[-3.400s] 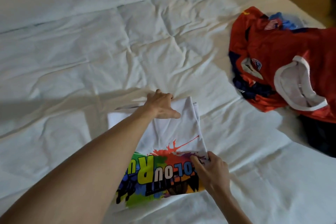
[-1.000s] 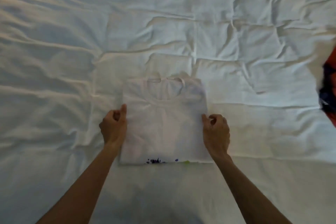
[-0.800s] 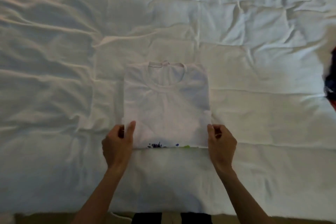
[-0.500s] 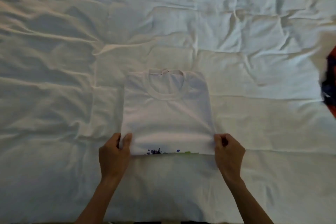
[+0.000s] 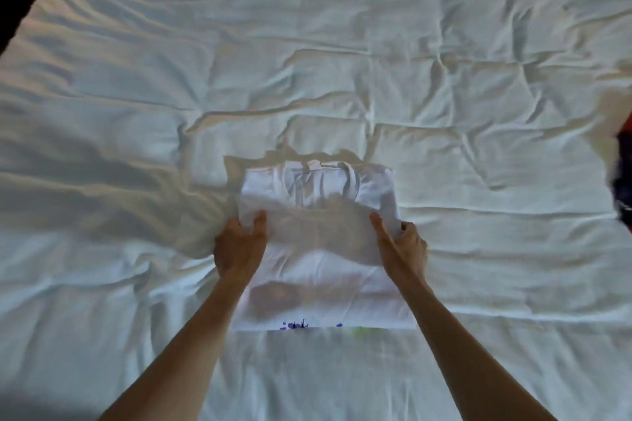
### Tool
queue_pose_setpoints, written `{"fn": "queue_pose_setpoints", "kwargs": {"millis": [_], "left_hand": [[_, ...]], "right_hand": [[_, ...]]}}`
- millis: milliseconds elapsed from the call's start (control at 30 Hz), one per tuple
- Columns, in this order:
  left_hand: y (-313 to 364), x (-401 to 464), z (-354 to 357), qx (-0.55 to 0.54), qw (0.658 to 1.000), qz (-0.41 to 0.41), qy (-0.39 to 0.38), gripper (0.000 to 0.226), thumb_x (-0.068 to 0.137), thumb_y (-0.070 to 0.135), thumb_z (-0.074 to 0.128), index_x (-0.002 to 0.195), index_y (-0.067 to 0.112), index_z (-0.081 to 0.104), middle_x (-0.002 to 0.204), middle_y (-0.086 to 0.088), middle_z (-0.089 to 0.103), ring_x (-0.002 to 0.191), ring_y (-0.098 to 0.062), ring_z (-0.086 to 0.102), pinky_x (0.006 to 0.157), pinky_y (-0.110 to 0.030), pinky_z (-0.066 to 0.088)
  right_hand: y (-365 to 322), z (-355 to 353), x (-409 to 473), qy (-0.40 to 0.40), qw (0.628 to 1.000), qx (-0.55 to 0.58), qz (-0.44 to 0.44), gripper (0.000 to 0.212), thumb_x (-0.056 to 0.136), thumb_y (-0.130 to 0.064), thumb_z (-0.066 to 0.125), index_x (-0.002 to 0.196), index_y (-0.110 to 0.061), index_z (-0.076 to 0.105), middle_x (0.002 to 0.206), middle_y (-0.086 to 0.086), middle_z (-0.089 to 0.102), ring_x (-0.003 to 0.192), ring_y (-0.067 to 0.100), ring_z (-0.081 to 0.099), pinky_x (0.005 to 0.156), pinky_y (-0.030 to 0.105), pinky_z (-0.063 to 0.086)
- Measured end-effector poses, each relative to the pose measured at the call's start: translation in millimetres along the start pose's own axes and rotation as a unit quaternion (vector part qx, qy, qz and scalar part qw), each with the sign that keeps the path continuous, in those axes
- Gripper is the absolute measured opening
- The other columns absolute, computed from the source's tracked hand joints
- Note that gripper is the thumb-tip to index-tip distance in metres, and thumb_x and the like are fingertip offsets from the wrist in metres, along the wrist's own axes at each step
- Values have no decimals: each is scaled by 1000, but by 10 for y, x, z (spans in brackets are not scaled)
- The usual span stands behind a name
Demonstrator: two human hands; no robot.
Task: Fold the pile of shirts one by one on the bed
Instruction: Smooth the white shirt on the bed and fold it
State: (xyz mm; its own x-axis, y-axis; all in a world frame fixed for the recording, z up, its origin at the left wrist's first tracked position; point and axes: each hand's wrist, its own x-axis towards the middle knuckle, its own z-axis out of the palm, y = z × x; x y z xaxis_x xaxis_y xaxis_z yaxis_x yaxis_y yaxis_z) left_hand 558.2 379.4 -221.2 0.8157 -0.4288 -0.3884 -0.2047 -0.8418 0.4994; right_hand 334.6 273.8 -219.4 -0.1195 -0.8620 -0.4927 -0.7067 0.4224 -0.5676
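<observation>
White cotton on white: folded T-shirt (image 5: 321,284) at centre of rumpled white duvet (image 5: 136,85), collar end toward 12 o'clock, hem toward 6 o'clock with flecks of blue and green print (image 5: 307,324) showing along that edge. Far half of shirt lifted clear of the bedding and bowed back toward 6 o'clock, neckline and label visible on the raised panel; near half flat on the cover.

Wide stretches of creased bedding open at 9, 12 and 3 o'clock of the shirt. Dark strip past the mattress edge at 10 to 11 o'clock. Sliver of red and navy clothing (image 5: 622,164) cut off by the frame at 3 o'clock, well apart from the shirt.

Left hand (image 5: 239,246) at 9 o'clock side of the shirt, thumb on top and fingers curled beneath, pinching the raised left edge. Right hand (image 5: 402,246) at 3 o'clock side, mirrored, thumb over and fingers closed under, clamped on the raised right edge. Both forearms bare, reaching in from 6 o'clock, spread to the shirt's width, fabric sagging slightly between the two grips. Some motion blur on the lifted cloth.
</observation>
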Motion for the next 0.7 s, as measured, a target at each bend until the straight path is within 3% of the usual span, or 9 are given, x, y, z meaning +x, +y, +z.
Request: {"fn": "queue_pose_setpoints", "kwargs": {"millis": [100,200,267,367,467,567,700], "left_hand": [[-93,92,51,-18,998,38,-38,44,95,48,58,110,7,65,109,-22,69,108,-40,62,84,-38,44],[-143,66,78,-102,991,60,-58,34,97,35,60,119,9,64,115,-13,70,109,-30,63,84,-30,43],[-81,-26,5,-154,984,62,-57,31,99,28,59,125,11,62,119,-7,68,109,-22,62,86,-25,40],[101,-233,-241,-172,981,85,-20,29,98,23,60,124,9,62,121,-11,67,113,-26,62,89,-24,39],[366,-473,-699,-178,979,96,1,37,98,21,61,130,2,59,127,-16,64,120,-31,59,93,-25,38],[652,-706,-1332,-181,977,113,15,50,99,32,60,139,4,53,137,-15,59,129,-31,53,107,-33,39],[1133,-1099,-2394,-195,964,168,72,40,100,27,57,135,7,56,135,-13,61,127,-28,54,98,-26,38]], "right_hand": [[60,-17,179,-49,998,-3,-46,61,90,-60,57,114,-4,60,111,20,66,107,37,59,83,39,43],[142,-69,180,-79,992,19,-93,72,78,-68,42,101,-3,63,99,23,69,97,40,62,79,42,46],[118,-145,89,-74,989,47,-116,62,80,-60,41,95,-3,63,94,22,70,92,39,63,75,40,45],[-101,-379,-115,-54,986,94,-125,49,88,-48,45,91,-2,60,87,16,68,84,34,61,69,38,41],[-445,-761,-378,-39,982,123,-138,39,93,-44,49,90,-6,60,76,5,63,77,29,58,65,37,41],[-943,-1237,-732,-48,972,135,-187,39,85,-48,45,93,-14,62,83,4,66,81,27,61,70,36,46],[-1757,-1842,-1206,-64,949,143,-275,50,86,-55,44,101,-11,63,94,11,70,89,32,64,78,42,51]]}}
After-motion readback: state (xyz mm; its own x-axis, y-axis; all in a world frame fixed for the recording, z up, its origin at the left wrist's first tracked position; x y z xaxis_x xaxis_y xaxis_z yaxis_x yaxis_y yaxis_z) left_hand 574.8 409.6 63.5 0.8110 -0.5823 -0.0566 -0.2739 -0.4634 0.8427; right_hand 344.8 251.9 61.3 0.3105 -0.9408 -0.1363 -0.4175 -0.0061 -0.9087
